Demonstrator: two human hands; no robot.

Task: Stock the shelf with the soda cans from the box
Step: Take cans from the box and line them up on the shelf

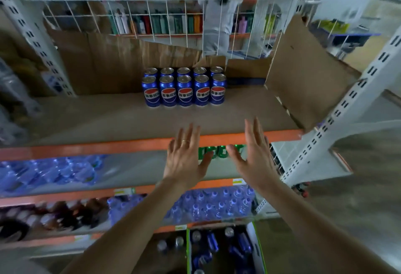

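Observation:
Several blue soda cans stand in two neat rows at the back of the cardboard-lined shelf. Both my hands hover empty in front of the shelf's orange front edge, palms facing each other. The fingers of my left hand, which wears a ring, are straight and spread. My right hand is just as open, a can's width to the right. Far below, at the bottom of the view, the open box holds several more blue cans lying loose.
Cardboard sheets line the shelf's back and right side. Green cans sit on the shelf below, behind my hands. Packs of water bottles fill lower shelves. A white slotted upright stands at the right; another person is visible through the wire back.

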